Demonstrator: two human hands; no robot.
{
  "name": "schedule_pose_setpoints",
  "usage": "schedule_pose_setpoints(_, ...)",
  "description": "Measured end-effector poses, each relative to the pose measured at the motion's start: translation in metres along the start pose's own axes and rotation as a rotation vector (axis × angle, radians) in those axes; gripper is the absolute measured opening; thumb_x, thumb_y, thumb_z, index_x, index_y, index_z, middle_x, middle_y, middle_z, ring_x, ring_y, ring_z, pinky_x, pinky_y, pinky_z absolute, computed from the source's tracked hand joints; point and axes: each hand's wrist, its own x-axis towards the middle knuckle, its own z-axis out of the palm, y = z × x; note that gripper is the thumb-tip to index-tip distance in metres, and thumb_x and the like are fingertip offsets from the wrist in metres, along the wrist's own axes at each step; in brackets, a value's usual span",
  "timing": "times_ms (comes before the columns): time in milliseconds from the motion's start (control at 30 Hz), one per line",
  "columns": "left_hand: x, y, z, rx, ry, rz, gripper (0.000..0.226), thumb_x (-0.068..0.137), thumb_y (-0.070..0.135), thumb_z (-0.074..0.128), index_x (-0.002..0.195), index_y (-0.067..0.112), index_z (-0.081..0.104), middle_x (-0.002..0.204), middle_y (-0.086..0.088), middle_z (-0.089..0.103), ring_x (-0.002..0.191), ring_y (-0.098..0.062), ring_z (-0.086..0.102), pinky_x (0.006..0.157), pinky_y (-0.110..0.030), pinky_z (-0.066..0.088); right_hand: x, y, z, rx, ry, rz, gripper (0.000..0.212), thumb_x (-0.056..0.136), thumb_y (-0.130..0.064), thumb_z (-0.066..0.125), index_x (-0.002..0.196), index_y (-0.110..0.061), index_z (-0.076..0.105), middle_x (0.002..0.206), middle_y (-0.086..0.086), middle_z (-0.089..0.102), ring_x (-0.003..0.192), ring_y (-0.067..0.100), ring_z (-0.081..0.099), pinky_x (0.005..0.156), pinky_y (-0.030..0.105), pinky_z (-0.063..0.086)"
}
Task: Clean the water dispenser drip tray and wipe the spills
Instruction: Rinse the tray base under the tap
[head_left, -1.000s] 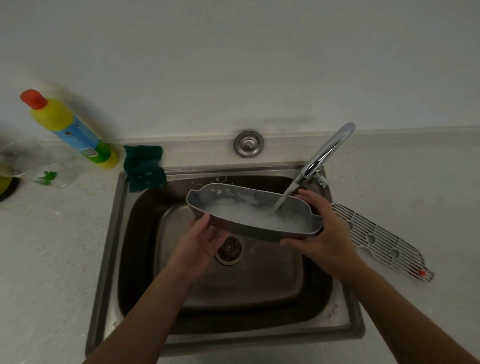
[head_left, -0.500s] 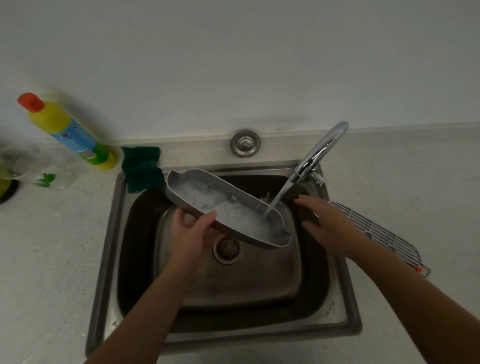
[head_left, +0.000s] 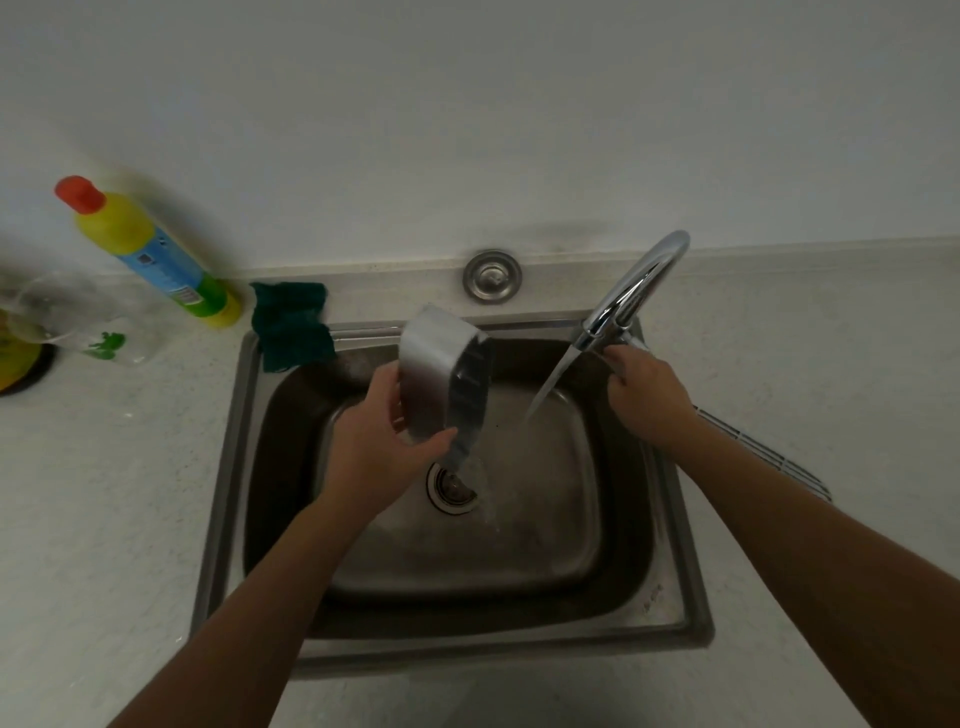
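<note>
A pale speckled worktop (head_left: 104, 519) runs under a plain white wall (head_left: 467, 104), and over its steel sink (head_left: 223, 467) the left hand (head_left: 382, 447) grips the grey drip tray (head_left: 436, 374), tipped on edge, so that water spills from its lower end toward the drain (head_left: 449, 488). At 2 o'clock the right hand (head_left: 649, 395) curls round the lever of the running tap (head_left: 639, 291). A yellow bottle (head_left: 150, 254) stands at 10 o'clock, a green cloth (head_left: 291, 325) sits on the sink's 11 o'clock corner, and a white grille (head_left: 769, 457) lies at 3 o'clock.
</note>
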Motion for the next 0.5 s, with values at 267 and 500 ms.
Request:
schedule_pose_setpoints(267,-0.005,-0.008,-0.016,0.278,0.025,0.205,0.076,0.076,0.053,0.076,0.141,0.029,0.044,0.126,0.003,0.070,0.105,-0.011,0.069,0.084,-0.021,0.050,0.023,0.021,-0.022,0.067,0.055,0.029,0.027,0.097,-0.014,0.062,0.124,-0.011,0.066,0.120,0.015,0.069,0.103,0.029,0.062,0.084,0.030,0.039)
schedule_pose_setpoints(500,-0.022,-0.013,-0.014,-0.468,0.193,-0.185,0.064,0.079,0.025,0.087,0.131,0.036,0.051,0.126,0.011,0.068,0.113,-0.010,0.071,0.080,-0.025,0.063,-0.006,0.041,-0.019,-0.371,-0.120,-0.094,0.043,0.094,-0.023,0.064,0.137,-0.018,0.057,0.127,0.013,0.059,0.117,0.033,0.058,0.091,0.044,0.053)
